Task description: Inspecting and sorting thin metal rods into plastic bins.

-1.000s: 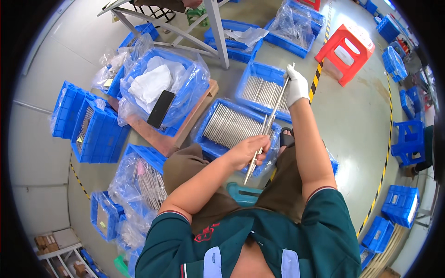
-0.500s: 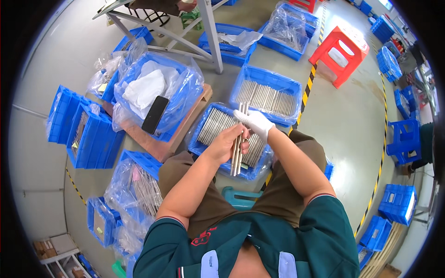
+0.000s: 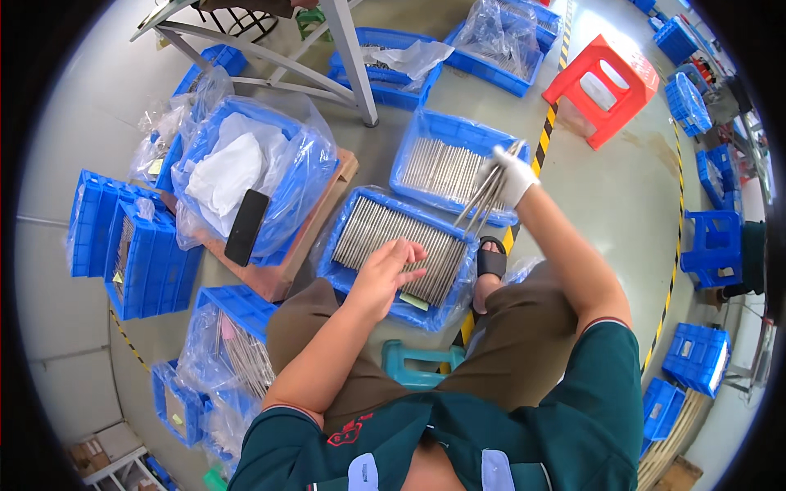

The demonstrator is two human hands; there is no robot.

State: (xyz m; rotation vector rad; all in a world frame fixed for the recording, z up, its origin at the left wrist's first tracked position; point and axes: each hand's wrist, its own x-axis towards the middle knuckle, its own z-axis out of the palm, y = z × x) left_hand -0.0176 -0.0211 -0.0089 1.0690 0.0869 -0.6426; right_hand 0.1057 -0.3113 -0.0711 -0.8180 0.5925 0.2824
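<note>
My right hand [image 3: 516,178], in a white glove, is closed round a small bunch of metal rods [image 3: 483,196] that slant down to the left. It is over the right end of the far blue crate [image 3: 401,168], in which a row of similar rods [image 3: 442,166] lies. My bare left hand [image 3: 386,277] is empty, its fingers apart, above the near blue crate [image 3: 337,277]. That crate is lined with clear plastic and holds a long row of metal rods [image 3: 372,229]. A pale green slip [image 3: 414,302] lies at its near edge.
On the left, a plastic-lined crate [image 3: 286,155] holds white cloth [image 3: 229,172] and a black phone [image 3: 247,227], over a wooden pallet [image 3: 282,274]. A red stool [image 3: 602,90] stands at the far right. A teal stool [image 3: 409,364] is between my legs. A grey table leg [image 3: 350,61] rises behind.
My hands have come apart. The right one has carried the rods right, toward the far crate; the left one has let go of them and lowered slightly. The view has shifted a little.
</note>
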